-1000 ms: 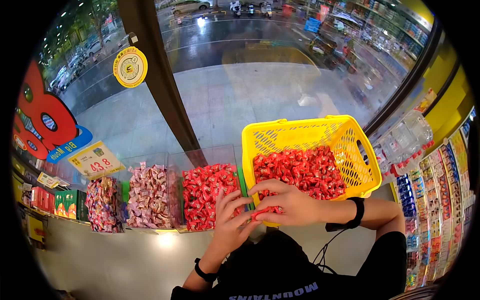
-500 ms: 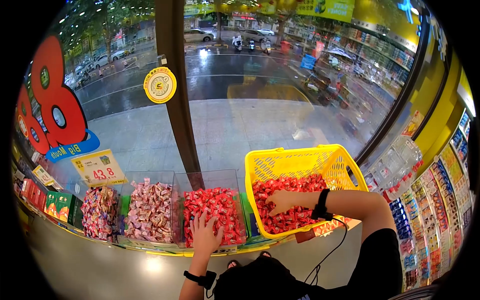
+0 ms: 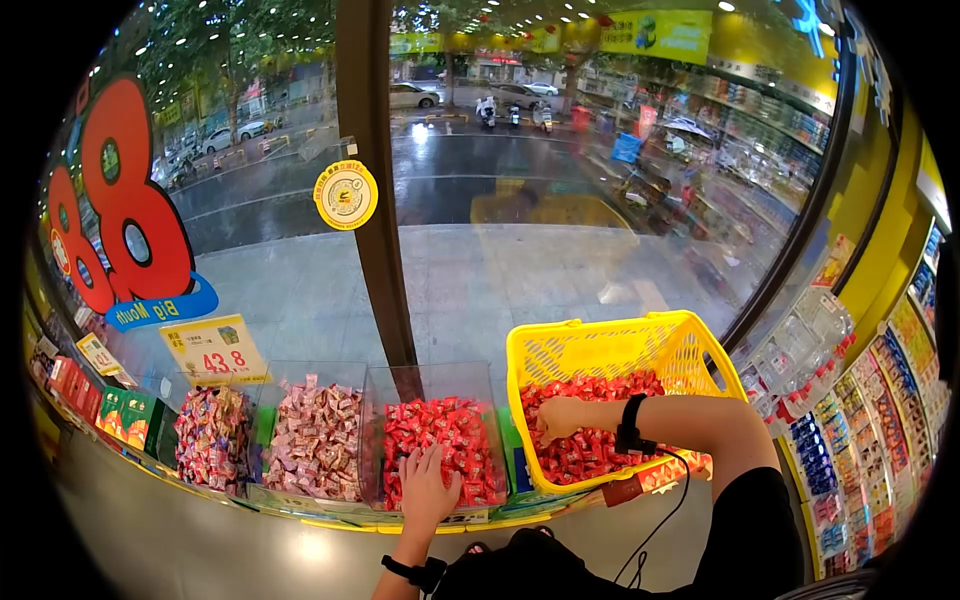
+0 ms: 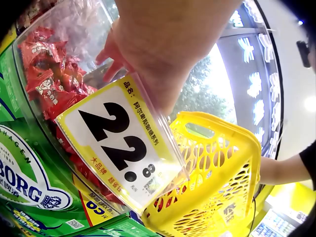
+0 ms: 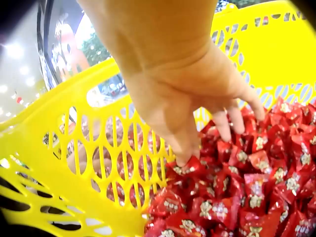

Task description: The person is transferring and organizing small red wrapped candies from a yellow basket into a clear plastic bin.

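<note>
My left hand [image 3: 428, 485] rests with its fingers spread on red-wrapped candies [image 3: 445, 422] in a clear bin. In the left wrist view, a price card [image 4: 121, 143] hides part of that hand, and several fingertips [image 4: 112, 69] show beside it. The right hand [image 3: 562, 418] reaches into a yellow plastic basket [image 3: 630, 324], just right of the bin. Red-wrapped candies [image 5: 237, 192] fill its lower part. The right wrist view has the thumb pointing down onto the candies near the basket's side wall, the other fingers loosely bent and apart, touching the pile.
Left of the red candies stand bins of pink candies [image 3: 315, 440] and mixed candies [image 3: 213, 437]. A price sign [image 3: 215, 350] stands behind them. A large window [image 3: 570, 260] runs along the back. Stocked shelves [image 3: 860, 440] line the right side, and a cable [image 3: 665, 520] hangs from the right wrist.
A second ago both hands met at the basket's near left corner around a red candy. They parted: the left moved onto the bin's candies, the right into the basket. The head view tilted up.
</note>
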`<state>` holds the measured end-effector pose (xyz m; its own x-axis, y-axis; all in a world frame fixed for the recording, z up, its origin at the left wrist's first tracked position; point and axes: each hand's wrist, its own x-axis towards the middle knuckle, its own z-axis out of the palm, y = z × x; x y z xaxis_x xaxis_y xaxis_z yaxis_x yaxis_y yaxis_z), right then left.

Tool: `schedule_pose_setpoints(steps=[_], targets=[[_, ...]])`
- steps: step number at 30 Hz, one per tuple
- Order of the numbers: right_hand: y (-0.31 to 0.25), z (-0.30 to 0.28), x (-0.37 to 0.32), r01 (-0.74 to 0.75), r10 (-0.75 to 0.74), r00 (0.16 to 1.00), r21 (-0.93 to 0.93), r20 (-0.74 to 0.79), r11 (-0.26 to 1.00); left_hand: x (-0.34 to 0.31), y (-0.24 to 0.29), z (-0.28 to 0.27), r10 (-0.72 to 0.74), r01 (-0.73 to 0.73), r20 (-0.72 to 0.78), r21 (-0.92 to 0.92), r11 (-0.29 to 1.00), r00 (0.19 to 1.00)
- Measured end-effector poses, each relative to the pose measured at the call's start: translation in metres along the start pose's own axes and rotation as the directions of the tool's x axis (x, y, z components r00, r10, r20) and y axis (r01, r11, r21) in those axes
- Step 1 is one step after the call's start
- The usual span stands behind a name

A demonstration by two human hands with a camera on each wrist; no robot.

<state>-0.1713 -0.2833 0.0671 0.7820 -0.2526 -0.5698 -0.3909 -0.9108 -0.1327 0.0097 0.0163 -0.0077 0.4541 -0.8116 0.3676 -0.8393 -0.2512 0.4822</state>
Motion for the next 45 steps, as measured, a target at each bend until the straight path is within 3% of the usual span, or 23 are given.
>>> schedule_pose_setpoints(steps=[1,4,11,12,14,17,20,22,27,30,33,36,40,42,44,45], targets=[[0.005,0.000,0.000,0.060,-0.060,0.998,0.025,-0.034,0.998,0.001,0.002,0.000,-0.007,0.007,0.002,-0.003,1.000,1.000],[0.002,-0.026,-0.006,0.183,-0.168,0.979,-0.128,0.118,0.975,0.002,0.005,-0.002,-0.001,0.001,0.019,-0.011,1.000,1.000],[-0.067,-0.086,-0.108,0.017,-0.021,0.975,-0.020,-0.220,1.000,0.015,0.000,-0.013,0.178,-0.187,-0.076,-0.135,0.973,0.981],[-0.072,-0.083,-0.118,0.061,-0.075,0.913,-0.048,-0.401,0.997,0.020,0.005,-0.021,0.211,-0.227,-0.108,-0.162,0.960,0.971],[-0.084,-0.069,-0.135,0.127,-0.186,0.690,-0.136,-0.699,0.982,0.033,0.023,-0.046,0.253,-0.277,-0.132,-0.223,0.935,0.958],[-0.114,-0.059,-0.152,0.281,-0.354,0.524,-0.235,-0.774,0.930,0.042,0.052,-0.074,0.293,-0.324,-0.139,-0.355,0.877,0.946],[-0.135,-0.050,-0.160,0.396,-0.477,0.468,-0.306,-0.744,0.866,0.042,0.085,-0.097,0.398,-0.430,-0.167,-0.436,0.791,0.902],[-0.142,-0.043,-0.159,0.421,-0.471,0.466,-0.280,-0.749,0.863,0.037,0.082,-0.091,0.469,-0.494,-0.162,-0.362,0.790,0.868],[-0.142,-0.040,-0.161,0.403,-0.456,0.513,-0.265,-0.727,0.876,0.035,0.088,-0.098,0.525,-0.553,-0.172,-0.257,0.793,0.833],[-0.141,-0.039,-0.157,0.432,-0.458,0.584,-0.220,-0.671,0.874,0.033,0.105,-0.114,0.475,-0.480,-0.099,-0.325,0.815,0.874],[-0.138,-0.039,-0.151,0.450,-0.491,0.547,-0.256,-0.678,0.855,0.033,0.090,-0.101,0.506,-0.520,-0.121,-0.249,0.817,0.854],[-0.123,-0.050,-0.152,0.374,-0.430,0.571,-0.245,-0.700,0.895,0.034,0.072,-0.084,0.455,-0.497,-0.208,-0.241,0.834,0.866],[-0.066,-0.057,-0.142,0.194,-0.191,0.720,-0.071,-0.668,0.978,0.029,0.030,-0.057,0.335,-0.369,-0.204,-0.163,0.915,0.920],[-0.024,-0.044,-0.120,0.036,-0.067,0.794,-0.063,-0.605,0.997,0.019,0.009,-0.035,0.307,-0.322,-0.122,-0.126,0.938,0.944],[0.020,-0.022,-0.083,0.037,-0.026,0.964,0.038,-0.265,0.999,0.007,-0.006,-0.008,0.249,-0.251,-0.035,-0.091,0.964,0.968],[0.029,-0.013,-0.071,0.021,-0.014,0.997,0.088,-0.076,0.996,0.005,-0.004,-0.005,0.216,-0.219,-0.043,-0.085,0.972,0.976]])
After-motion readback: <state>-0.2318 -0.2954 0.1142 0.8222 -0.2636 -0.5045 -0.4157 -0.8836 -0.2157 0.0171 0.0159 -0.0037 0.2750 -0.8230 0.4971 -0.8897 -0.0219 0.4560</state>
